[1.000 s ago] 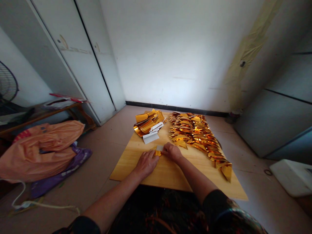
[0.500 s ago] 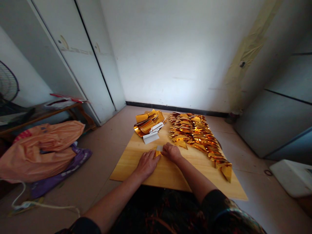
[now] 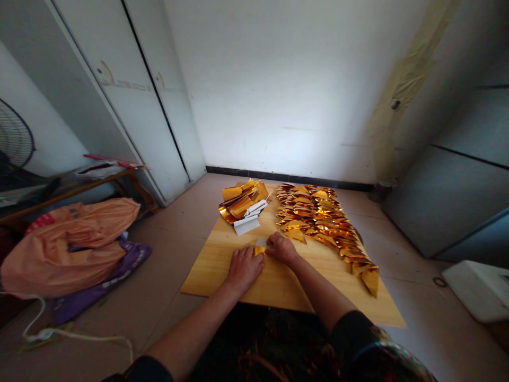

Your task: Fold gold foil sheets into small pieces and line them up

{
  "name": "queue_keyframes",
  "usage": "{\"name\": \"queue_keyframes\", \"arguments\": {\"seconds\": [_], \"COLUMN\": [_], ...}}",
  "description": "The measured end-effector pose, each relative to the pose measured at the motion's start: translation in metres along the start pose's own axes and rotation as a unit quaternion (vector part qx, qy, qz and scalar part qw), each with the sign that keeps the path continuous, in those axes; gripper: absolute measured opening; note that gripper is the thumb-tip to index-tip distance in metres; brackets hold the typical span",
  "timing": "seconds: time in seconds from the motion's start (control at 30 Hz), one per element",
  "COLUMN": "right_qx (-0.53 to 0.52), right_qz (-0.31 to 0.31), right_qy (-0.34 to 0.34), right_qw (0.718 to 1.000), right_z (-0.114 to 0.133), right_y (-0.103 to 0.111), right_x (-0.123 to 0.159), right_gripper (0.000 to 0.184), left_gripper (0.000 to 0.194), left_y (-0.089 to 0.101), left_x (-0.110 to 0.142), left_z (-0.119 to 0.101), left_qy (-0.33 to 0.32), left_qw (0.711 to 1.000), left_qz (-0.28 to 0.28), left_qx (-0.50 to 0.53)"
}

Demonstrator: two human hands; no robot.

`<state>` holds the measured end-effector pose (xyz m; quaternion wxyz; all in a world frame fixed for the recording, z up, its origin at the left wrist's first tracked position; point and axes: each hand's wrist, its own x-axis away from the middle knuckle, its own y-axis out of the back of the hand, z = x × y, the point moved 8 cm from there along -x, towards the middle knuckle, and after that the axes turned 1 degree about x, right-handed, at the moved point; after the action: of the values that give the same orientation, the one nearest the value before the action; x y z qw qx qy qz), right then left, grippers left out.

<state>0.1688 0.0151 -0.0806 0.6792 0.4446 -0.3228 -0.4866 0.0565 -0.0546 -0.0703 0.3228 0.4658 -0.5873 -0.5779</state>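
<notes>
A partly folded sheet of gold foil paper [image 3: 260, 249], pale on its other side, lies on the wooden board [image 3: 210, 265] between my hands. My left hand [image 3: 245, 265] presses on its near left part, fingers together and closed on it. At the sheet's right edge, my right hand [image 3: 281, 247] pinches the paper with curled fingers. Just beyond them lies a loose pile of gold foil sheets [image 3: 242, 204], with a white-backed sheet [image 3: 246, 225] in front. Rows of folded gold foil pieces [image 3: 310, 212] overlap on the right side of the board.
A pale cabinet [image 3: 119, 90] stands at the left, by a low bench. An orange bag [image 3: 67, 244], a purple bag [image 3: 107, 276] and a white cord [image 3: 87, 335] lie on the floor. At the right is a white box [image 3: 477, 289]; a white wall rises behind the board.
My left hand has shifted slightly right and its fingers sit flatter over the foil paper. My right hand has barely moved. The piles look unchanged.
</notes>
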Motion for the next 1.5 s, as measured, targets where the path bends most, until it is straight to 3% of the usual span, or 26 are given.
{"name": "queue_keyframes", "arguments": {"seconds": [0.27,0.47,0.67,0.8,1.0,1.17,1.33,1.5], "right_qx": [0.044,0.057,-0.009,-0.035,-0.022,-0.041,-0.114,-0.151], "right_qz": [-0.043,-0.056,-0.029,-0.030,-0.025,-0.043,-0.012,0.001], "right_qy": [0.098,0.131,0.193,0.189,0.168,0.200,0.260,0.274], "right_qw": [0.993,0.988,0.981,0.981,0.985,0.978,0.959,0.950], "right_z": [0.010,0.027,0.022,0.006,0.007,0.013,0.025,0.032], "right_y": [0.006,-0.001,-0.005,-0.002,-0.004,-0.005,-0.002,0.004], "right_x": [0.016,0.048,0.054,0.045,0.040,0.034,0.034,0.037], "right_gripper": [0.020,0.020,0.014,0.025,0.017,0.009,0.017,0.025], "left_gripper": [0.025,0.010,0.010,0.014,0.015,0.015,0.018,0.017], "left_y": [0.009,0.001,-0.015,-0.019,-0.022,-0.022,-0.020,-0.022], "left_x": [-0.011,-0.018,-0.031,-0.039,-0.041,-0.038,-0.037,-0.037], "left_z": [0.002,0.020,0.036,0.033,0.029,0.029,0.029,0.030], "left_qy": [0.083,0.083,0.013,-0.035,-0.053,-0.063,-0.068,-0.067], "left_qw": [0.996,0.990,0.981,0.976,0.975,0.973,0.972,0.971], "left_qz": [-0.029,-0.043,0.057,0.102,0.100,0.126,0.129,0.127], "left_qx": [0.008,0.101,0.187,0.190,0.189,0.181,0.184,0.193]}}
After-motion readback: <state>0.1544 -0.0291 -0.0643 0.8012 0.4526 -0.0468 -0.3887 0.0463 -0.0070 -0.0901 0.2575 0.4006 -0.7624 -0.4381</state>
